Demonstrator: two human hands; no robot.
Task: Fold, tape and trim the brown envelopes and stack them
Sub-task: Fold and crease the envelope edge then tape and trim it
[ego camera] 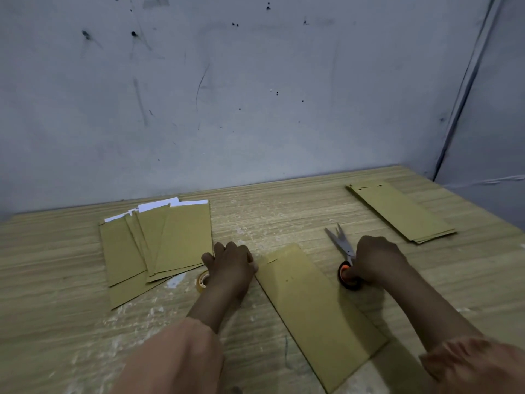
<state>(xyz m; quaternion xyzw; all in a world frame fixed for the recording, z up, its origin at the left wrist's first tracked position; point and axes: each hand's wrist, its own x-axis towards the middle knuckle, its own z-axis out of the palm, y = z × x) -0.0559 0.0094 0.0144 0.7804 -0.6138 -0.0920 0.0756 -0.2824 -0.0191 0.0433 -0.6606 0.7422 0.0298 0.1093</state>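
One brown envelope lies slanted on the wooden table between my hands. My left hand sits curled over a roll of clear tape at the envelope's upper left corner; most of the roll is hidden under it. My right hand grips the black and orange handles of the scissors, whose blades lie open on the table, pointing away from me. A fanned pile of brown envelopes with white paper showing at their tops lies at the left. A neat stack of envelopes lies at the far right.
A grey, scuffed wall runs along the table's far edge, and a second wall panel closes the right side. The table top shows white scuff patches near its front.
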